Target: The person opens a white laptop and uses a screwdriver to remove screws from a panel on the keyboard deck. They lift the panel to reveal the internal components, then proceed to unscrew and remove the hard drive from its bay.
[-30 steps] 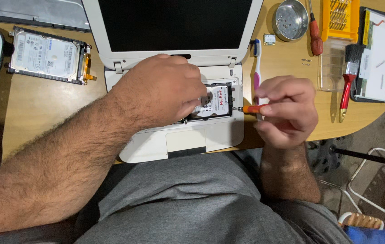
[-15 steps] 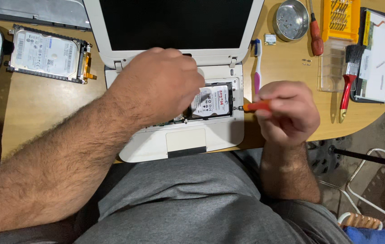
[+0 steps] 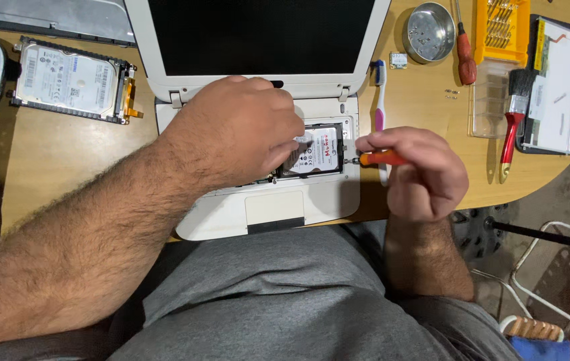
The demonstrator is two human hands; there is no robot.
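Hard drive (image 3: 318, 152), stiff, light and likely shock-fragile, sits in the white laptop (image 3: 285, 200) bay under the left hand (image 3: 245, 130)'s pressed-down fingertips, best held by its edges, while the right hand (image 3: 422, 170) pinches an orange screwdriver (image 3: 378, 158).

A white plastic laptop (image 3: 265, 207) sits at the counter's (image 3: 64, 160) near edge; a bare metal hard drive (image 3: 71, 81) lies left, a round steel bowl (image 3: 430, 32) right.
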